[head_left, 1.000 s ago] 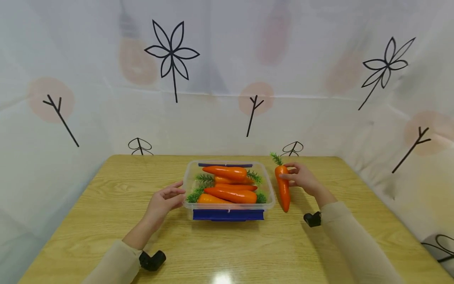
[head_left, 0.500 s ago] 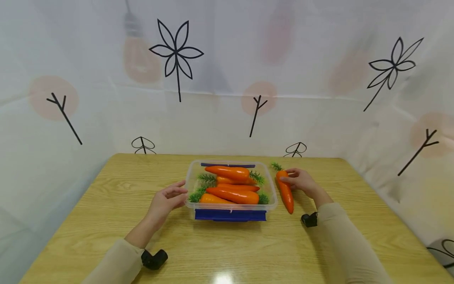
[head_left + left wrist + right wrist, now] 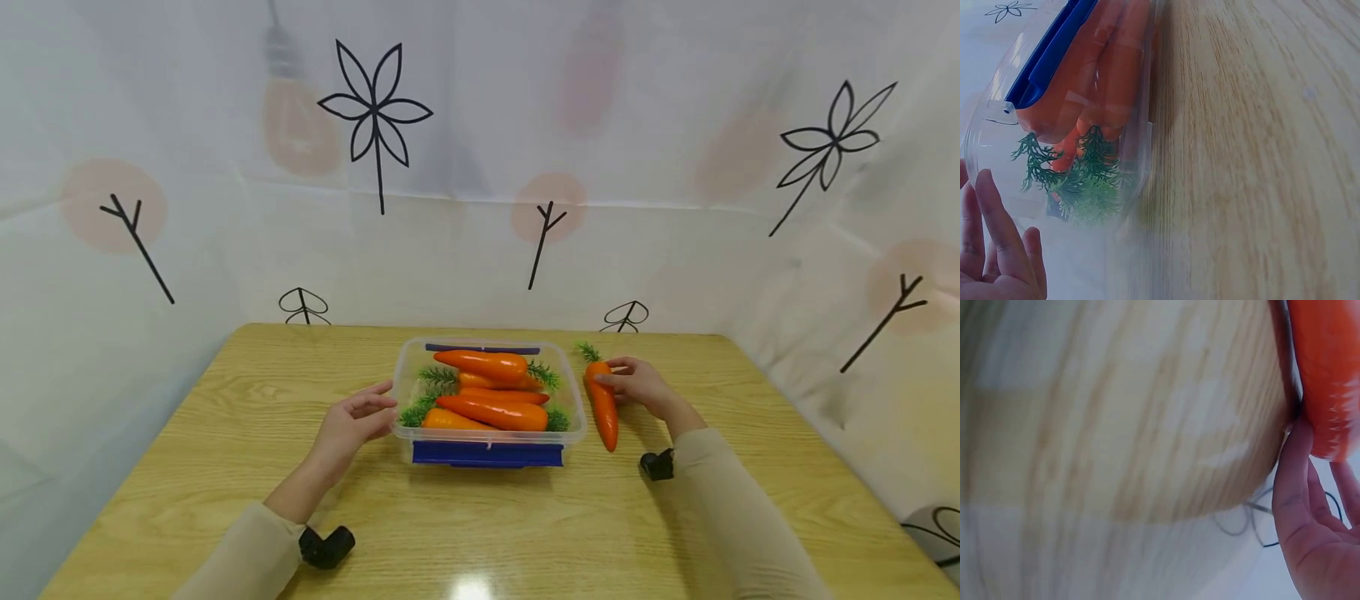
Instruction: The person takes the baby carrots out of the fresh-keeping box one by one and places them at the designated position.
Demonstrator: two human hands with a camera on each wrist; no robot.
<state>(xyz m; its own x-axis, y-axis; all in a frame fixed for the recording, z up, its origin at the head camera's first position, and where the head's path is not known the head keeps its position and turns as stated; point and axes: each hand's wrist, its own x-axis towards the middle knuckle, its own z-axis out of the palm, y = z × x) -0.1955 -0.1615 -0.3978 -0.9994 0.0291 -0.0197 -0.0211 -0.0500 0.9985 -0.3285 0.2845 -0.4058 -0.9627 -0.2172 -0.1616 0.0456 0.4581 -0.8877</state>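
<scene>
A clear plastic food container (image 3: 487, 435) with blue clips stands mid-table, holding several orange carrots (image 3: 491, 412) with green tops. At its left wall is my left hand (image 3: 347, 429), fingers fairly straight, fingertips touching or very near the rim. In the left wrist view that hand (image 3: 1000, 250) is beside the see-through wall, by the leafy tops. Just right of the container, my right hand (image 3: 643, 385) pinches a separate carrot (image 3: 603, 412) near its leafy end, thumb on this side. Its tip points toward me. The right wrist view shows the fingers (image 3: 1294, 481) against the carrot's thick end.
The wooden table (image 3: 480, 517) extends around the container. Behind it and at both sides hangs a pale cloth (image 3: 450, 250) printed with flowers and twigs. A black wrist camera (image 3: 327, 547) sits on the left wrist, another black camera (image 3: 657, 465) on the right.
The carrot in my right hand has come down slightly, and its tip has swung a little to the right. My left hand stays by the container; the head view has shifted slightly.
</scene>
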